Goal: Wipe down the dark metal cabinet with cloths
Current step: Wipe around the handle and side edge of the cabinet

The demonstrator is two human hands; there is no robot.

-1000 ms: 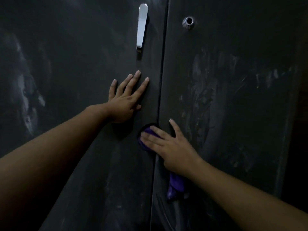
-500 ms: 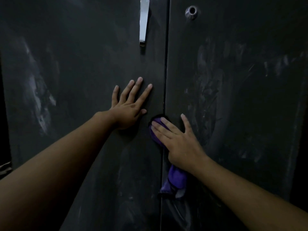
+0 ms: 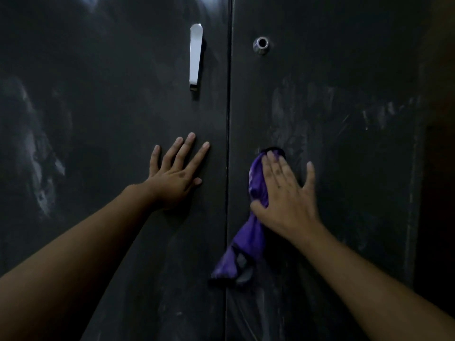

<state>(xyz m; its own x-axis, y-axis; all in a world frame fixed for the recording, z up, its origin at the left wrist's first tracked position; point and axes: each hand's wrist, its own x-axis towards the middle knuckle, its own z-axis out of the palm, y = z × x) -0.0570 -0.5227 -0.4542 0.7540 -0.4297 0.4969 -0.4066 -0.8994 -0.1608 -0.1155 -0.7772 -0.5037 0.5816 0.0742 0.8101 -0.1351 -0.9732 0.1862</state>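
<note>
Cabinet [image 3: 98, 94]: dark metal, smeared, both doors closed, contents hidden.
Left hand [image 3: 176, 177]: fingers spread flat on the left door, below the silver handle [image 3: 195, 56].
Right hand [image 3: 285, 195]: straight fingers pressing a purple cloth [image 3: 248, 239] against the right door; the cloth's tail hangs beside the seam.

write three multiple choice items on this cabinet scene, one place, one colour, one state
1. Which door carries the silver handle?
A. left door
B. right door
C. neither

2. What colour is the cloth?
A. yellow
B. purple
C. white

3. How does the left hand lie?
A. flat on the door, fingers spread
B. fisted round a cloth
C. off the cabinet

Answers: 1 A, the handle sits left of the seam; 2 B, purple shows under the right hand; 3 A, straight fingers rest on the door.
</note>
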